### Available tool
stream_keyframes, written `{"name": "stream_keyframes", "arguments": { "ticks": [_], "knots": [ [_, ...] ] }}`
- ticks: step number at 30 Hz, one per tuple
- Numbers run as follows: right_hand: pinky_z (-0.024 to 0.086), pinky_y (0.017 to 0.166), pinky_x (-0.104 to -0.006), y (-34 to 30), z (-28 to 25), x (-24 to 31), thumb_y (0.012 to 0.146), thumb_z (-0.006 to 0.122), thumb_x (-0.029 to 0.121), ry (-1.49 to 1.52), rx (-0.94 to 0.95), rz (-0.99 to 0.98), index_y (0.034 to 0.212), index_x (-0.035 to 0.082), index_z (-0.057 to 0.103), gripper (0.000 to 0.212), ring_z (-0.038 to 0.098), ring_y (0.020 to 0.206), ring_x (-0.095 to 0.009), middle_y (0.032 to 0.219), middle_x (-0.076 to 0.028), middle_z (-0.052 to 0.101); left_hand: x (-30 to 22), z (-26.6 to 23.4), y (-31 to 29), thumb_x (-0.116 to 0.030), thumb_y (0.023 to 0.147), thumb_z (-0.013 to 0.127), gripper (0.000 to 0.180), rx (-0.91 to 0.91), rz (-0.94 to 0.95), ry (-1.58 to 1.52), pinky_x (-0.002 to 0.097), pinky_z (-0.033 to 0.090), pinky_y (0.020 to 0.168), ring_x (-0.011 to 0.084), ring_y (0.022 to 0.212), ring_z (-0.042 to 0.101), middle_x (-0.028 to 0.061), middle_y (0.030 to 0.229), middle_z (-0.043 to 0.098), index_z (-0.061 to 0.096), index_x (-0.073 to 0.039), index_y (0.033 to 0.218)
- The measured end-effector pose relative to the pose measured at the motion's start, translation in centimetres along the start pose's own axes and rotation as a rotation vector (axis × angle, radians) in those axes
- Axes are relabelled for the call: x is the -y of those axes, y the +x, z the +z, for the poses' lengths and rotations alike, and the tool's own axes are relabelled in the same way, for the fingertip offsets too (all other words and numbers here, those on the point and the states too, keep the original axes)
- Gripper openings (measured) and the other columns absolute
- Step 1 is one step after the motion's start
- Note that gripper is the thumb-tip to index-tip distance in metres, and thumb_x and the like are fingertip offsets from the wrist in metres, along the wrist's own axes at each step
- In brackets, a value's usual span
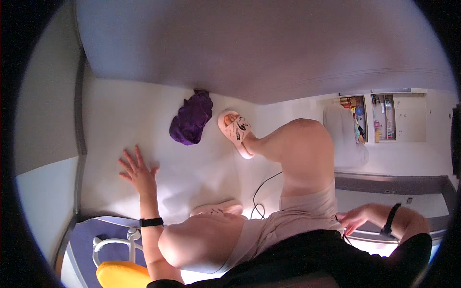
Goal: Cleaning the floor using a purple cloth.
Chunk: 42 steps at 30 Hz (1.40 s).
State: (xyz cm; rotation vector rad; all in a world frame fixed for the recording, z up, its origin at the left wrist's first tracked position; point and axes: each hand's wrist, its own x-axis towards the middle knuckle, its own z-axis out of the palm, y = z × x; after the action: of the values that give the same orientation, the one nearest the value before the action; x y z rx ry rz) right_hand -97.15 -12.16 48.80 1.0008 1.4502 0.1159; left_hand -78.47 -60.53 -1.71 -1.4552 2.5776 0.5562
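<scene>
My left hand (137, 175) is stretched out over the pale floor with its fingers spread and nothing in it. Whether its palm touches the floor I cannot tell. Up and to the right of it lies a crumpled dark purple cloth (193, 119). My right hand (355, 218) is at the side of my light shorts (307, 206), its fingers bent and close together. What they hold, if anything, is partly hidden; a thin dark cord shows just below them. A dark band circles each wrist.
My feet wear pale pink slippers (235, 134) beside the cloth. A black cable (259, 206) loops across the floor between my legs. A large grey panel (269, 43) spans the far side. Open shelves (382, 117) with small items stand right; a yellow chair seat (122, 274) is lower left.
</scene>
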Motion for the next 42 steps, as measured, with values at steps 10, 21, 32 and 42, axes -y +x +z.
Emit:
{"name": "stream_keyframes", "arguments": {
  "ticks": [10, 21, 32, 42],
  "knots": [
    [0.056, 0.083, -0.0352, -6.9, 2.9, -2.4, 0.098, 0.061, 0.022, -0.643, -0.551, 0.023, 0.133, 0.009, 0.055, 0.038, 0.069, 0.100, -0.022, 0.111, -0.012, 0.071, 1.3, 2.0, -0.2, -0.048, 0.060, 0.087, 0.125, -0.064, 0.065, 0.146, 0.0692, 0.035, 0.103, 0.0457, 0.145, 0.024, 0.0153, 0.164, 0.014, 0.012, -0.030, 0.159],
    [0.046, 0.048, -0.0271, -31.9, 15.7, 23.1, 0.099, 0.058, 0.025, -1.374, -0.789, -1.355, 0.093, 0.005, 0.070, 0.024, 0.061, 0.054, -0.013, 0.069, -0.004, 0.066, 2.6, 1.1, -1.2, -0.049, 0.061, 0.086, 0.123, -0.021, -0.016, 0.183, 0.0715, 0.031, 0.104, 0.0464, 0.146, 0.021, 0.0154, 0.164, 0.012, 0.015, -0.027, 0.159],
    [0.055, 0.080, -0.0394, -7.8, 5.9, 39.5, 0.086, 0.067, 0.037, -2.336, -0.662, -1.361, 0.118, 0.011, 0.062, 0.041, 0.066, 0.095, -0.028, 0.099, -0.009, 0.064, -0.5, -0.2, 0.1, -0.050, 0.061, 0.087, 0.127, 0.128, -0.045, 0.237, 0.0689, 0.033, 0.104, 0.0478, 0.147, 0.015, 0.0172, 0.165, 0.005, 0.010, -0.027, 0.159],
    [0.031, 0.113, -0.0604, 5.3, 9.6, 59.8, 0.087, 0.072, 0.026, -1.740, -0.569, -2.101, 0.146, 0.032, 0.046, 0.065, 0.023, 0.144, -0.051, 0.161, -0.014, 0.025, -17.2, -1.4, 0.6, -0.032, 0.088, 0.071, 0.086, 0.079, 0.146, -0.103, 0.0478, 0.032, 0.117, 0.0360, 0.148, 0.021, 0.0097, 0.162, 0.023, 0.021, -0.019, 0.157]
  ]
}}
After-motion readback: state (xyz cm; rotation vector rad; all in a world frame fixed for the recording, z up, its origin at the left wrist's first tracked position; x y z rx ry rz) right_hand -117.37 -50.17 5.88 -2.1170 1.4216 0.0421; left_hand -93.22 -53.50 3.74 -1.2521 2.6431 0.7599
